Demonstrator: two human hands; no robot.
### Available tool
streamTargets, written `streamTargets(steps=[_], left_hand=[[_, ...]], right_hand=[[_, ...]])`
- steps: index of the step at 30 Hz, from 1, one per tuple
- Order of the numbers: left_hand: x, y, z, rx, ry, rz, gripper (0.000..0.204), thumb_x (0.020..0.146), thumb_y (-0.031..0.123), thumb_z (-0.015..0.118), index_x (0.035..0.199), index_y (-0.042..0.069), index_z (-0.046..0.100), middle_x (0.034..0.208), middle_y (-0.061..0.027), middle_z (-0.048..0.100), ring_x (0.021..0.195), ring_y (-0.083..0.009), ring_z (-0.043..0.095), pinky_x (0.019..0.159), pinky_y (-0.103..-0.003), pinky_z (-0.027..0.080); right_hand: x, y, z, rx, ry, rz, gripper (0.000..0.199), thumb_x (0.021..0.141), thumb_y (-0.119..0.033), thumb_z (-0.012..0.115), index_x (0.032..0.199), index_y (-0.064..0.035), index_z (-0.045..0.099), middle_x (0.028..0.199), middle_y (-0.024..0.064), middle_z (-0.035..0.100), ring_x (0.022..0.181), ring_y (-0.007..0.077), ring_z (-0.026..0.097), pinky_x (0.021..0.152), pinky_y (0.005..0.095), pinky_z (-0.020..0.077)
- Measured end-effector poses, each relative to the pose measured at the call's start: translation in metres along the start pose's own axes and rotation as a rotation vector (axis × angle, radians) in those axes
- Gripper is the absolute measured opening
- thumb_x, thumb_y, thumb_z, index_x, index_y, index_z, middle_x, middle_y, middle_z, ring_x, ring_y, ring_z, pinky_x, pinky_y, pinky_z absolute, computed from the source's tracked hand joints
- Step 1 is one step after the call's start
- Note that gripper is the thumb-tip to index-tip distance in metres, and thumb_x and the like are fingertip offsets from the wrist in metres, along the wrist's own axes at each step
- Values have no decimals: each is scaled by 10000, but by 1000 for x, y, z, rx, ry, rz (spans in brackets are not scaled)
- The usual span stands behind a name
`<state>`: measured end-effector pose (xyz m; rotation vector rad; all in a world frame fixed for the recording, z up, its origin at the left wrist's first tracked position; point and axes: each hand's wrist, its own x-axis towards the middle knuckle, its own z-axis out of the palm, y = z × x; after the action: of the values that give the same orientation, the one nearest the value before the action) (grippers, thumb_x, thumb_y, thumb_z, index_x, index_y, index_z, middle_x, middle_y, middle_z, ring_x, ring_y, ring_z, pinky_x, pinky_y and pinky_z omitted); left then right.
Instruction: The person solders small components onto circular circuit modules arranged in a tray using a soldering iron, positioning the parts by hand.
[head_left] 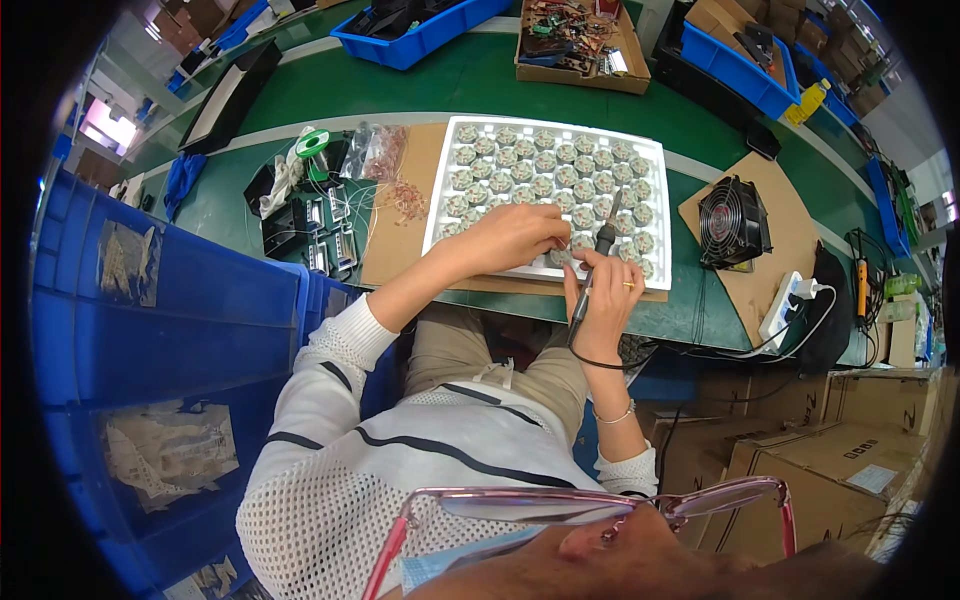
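A white foam tray lies on the bench, filled with rows of small round circuit parts. Over its near edge, my left hand has thumb and fingers pinched together; whatever is between them is too small to make out. Beside it, my right hand grips a soldering iron, its tip pointing up and away over the tray. The iron's black cable curves down past the wrist. The fingertips of both hands nearly meet above one of the round parts.
Left of the tray are loose reddish components, a plastic bag, a green solder spool and metal-framed pieces. To the right stand a black fan and a white power strip. Blue crates flank my left side.
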<state>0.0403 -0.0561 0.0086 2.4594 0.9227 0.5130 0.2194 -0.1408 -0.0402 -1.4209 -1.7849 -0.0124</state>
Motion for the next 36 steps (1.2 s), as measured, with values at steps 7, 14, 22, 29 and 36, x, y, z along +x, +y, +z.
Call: streamTargets(steps=[7,14,22,29,36], left_hand=[[-1,-4,-4,-35,-43,46,99,889,134,645,954,67,677,967,-97,652,890,-334,662,743,-446,521],[2,0,-4,-64,-53,49,97,867,109,665,951,60,673,970,-94,647,902,-332,663,748,-446,518],[1,-5,-2,-84,-58,44,92,868,116,665,938,58,675,970,-86,638,893,-323,664,743,-442,513],[3,-5,5,-23,-67,65,109,888,145,646,930,49,677,976,-99,626,887,-322,663,738,-436,521],[2,-5,4,-13,-59,57,101,890,132,628,926,50,673,972,-103,629,883,-320,667,728,-441,525]], right_hand=[[-13,5,6,33,82,-26,281,812,-98,775,1060,-110,644,948,82,589,967,250,587,1097,490,323],[-7,2,4,29,30,-53,276,815,-27,751,1057,-98,640,966,60,644,1011,262,625,1097,493,322],[-8,10,-5,80,3,-84,261,830,26,721,1054,-73,632,1006,18,705,1047,260,646,1100,508,325],[-9,11,-4,88,7,-104,244,854,18,707,1067,-70,628,1021,20,714,1046,260,642,1109,517,318],[-9,12,-4,120,5,-92,221,874,11,695,1067,-66,621,1018,36,719,1060,261,628,1118,522,308]])
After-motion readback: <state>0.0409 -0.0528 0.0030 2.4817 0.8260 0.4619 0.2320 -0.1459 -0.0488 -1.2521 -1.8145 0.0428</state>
